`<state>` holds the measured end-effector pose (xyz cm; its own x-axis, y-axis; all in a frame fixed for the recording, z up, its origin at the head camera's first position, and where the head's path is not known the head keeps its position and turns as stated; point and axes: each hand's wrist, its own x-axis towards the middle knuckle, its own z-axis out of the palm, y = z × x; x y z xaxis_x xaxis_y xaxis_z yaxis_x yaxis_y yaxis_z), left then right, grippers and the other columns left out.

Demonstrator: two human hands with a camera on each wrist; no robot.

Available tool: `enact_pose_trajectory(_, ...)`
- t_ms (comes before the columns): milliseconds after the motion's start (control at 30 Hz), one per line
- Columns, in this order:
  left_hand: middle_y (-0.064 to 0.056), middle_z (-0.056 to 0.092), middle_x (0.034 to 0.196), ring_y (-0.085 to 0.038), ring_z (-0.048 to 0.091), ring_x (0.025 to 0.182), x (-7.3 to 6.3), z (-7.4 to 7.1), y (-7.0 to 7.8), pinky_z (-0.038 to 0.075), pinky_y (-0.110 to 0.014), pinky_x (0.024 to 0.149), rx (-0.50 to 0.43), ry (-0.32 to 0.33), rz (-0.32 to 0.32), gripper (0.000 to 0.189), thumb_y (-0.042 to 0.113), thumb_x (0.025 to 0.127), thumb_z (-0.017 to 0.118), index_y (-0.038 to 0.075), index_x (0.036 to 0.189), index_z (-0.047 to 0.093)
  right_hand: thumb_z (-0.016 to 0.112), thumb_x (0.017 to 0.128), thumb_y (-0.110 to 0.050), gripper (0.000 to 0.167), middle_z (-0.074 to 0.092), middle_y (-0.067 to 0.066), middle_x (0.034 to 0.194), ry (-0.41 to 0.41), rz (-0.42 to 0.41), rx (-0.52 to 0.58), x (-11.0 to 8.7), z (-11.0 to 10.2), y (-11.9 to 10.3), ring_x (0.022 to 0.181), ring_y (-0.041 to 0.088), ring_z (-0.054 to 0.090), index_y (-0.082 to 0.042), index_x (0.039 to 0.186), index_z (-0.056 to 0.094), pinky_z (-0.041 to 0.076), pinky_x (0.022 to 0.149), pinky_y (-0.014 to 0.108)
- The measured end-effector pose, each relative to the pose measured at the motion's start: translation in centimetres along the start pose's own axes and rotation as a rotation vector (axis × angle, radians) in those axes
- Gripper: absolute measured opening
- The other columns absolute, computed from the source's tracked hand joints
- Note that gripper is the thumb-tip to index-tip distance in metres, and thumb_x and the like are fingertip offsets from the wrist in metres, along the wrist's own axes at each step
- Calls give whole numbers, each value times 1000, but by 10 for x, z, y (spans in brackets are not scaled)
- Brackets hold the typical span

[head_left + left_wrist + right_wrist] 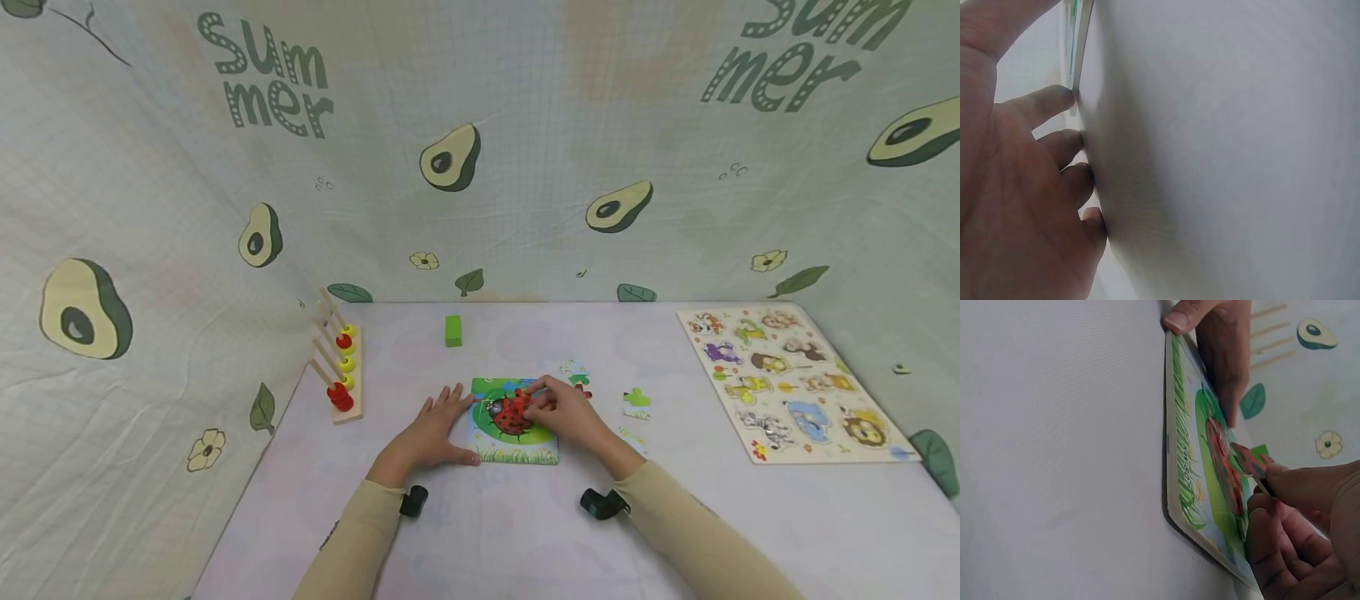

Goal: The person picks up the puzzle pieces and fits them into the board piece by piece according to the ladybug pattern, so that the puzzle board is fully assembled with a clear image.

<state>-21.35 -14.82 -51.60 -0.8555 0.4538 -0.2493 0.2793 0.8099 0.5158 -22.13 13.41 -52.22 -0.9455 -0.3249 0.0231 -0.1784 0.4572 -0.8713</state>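
Observation:
A ladybug puzzle board [517, 456] lies flat on the table in front of me. My left hand [429, 435] touches its left edge, thumb and fingers spread and fairly straight; the left wrist view shows its fingertips down on the tabletop. Over the ladybug picture, my right hand [568, 414] pinches a small red and green puzzle piece [1249, 460] between thumb and fingers. In the right wrist view that piece is tilted above the board's picture. Part of the board's right side is hidden behind the right hand.
Loose puzzle pieces lie right of the board, among them a green and white puzzle piece [637, 402]. A green block [453, 331] stands behind. At left is a wooden peg stand [357, 404] with red and yellow beads; at right, an animal puzzle board [813, 454].

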Motion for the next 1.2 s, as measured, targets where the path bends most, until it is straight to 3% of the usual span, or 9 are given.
enact_pose_trajectory(567,-10,11,170,-28,1,157,0,-1,0,1,-49,127,3,-5,6,105,51,78,85,16,161,32,83,87,-18,28,63,-9,79,65,12,-180,4,23,-10,67,7,57,-11,110,68,50,63,27)
enact_pose_trajectory(933,-10,11,170,-28,0,157,1,1,-3,1,-49,127,-7,-4,6,106,51,78,85,15,161,32,85,85,-24,28,56,-3,84,69,-38,-353,6,27,-10,75,12,49,-8,101,69,45,67,31)
enact_pose_trajectory(1067,-10,11,170,-28,0,157,1,0,-2,1,-49,127,-7,-6,6,106,51,78,85,16,161,31,84,85,-26,33,62,1,96,73,-60,-383,4,28,-12,86,16,56,-7,108,70,51,78,36)
enact_pose_trajectory(1200,-10,11,170,-28,0,157,1,0,-2,1,-49,127,-3,-7,4,105,51,78,85,16,161,31,85,85,-30,44,65,7,120,55,-98,-419,3,28,-12,111,24,61,-8,121,70,53,96,42)
